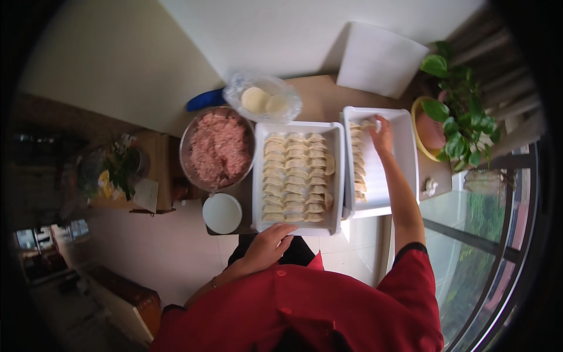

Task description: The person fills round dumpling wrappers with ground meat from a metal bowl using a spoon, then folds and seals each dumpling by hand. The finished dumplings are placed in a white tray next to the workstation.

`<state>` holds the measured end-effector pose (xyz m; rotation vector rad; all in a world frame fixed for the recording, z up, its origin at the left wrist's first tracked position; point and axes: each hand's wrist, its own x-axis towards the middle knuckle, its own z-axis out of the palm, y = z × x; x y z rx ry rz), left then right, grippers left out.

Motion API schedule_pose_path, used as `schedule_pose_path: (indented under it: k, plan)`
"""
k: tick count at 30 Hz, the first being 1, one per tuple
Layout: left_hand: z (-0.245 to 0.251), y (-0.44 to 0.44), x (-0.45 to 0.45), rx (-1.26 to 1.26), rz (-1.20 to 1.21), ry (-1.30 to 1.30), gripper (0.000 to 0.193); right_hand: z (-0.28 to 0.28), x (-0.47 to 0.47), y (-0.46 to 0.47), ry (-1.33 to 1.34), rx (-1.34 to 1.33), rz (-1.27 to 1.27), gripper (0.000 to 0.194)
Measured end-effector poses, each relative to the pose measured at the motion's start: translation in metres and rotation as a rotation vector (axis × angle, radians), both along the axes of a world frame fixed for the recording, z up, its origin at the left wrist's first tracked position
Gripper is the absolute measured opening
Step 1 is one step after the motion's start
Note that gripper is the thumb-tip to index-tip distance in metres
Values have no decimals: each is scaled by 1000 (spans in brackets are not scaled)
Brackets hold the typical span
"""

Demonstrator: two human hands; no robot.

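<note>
At the far end of the right white plastic tray [407, 163], my right hand [383, 135] has its fingertips around a dumpling [367, 124]. A column of dumplings [358, 163] runs down that tray's left side. The left white tray [259, 154] holds three long columns of uncooked dumplings [294, 178], with a few more along their right side. My left hand [267, 247] rests at the near rim of this tray, its thumb apart from its fingers.
Left of the trays are a metal bowl of minced meat filling [217, 147] and a white round container [222, 214]. Behind stand a plastic bag with round dough wrappers [264, 101] and a blue object [204, 100]. A white panel [380, 59] and a potted plant [457, 114] are at right.
</note>
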<state>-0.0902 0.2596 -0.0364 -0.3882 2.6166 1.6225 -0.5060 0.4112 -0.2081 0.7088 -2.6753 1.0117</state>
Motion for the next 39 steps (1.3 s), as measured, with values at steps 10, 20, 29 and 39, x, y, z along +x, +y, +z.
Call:
schedule_pose_path:
  k: [10, 20, 29, 39]
  plan:
    - [-1, -41, 25, 70, 99, 162, 24, 154, 152, -132, -129, -160, 531, 17]
    - [10, -106, 84, 103, 235, 113, 24, 58, 88, -340, -89, 724, 467, 19]
    - [7, -159, 122, 131, 344, 167, 25, 95, 75, -330, -431, 557, 425, 26]
    - [15, -227, 53, 1189, 275, 236, 46, 231, 201, -285, -1203, -185, 766, 15]
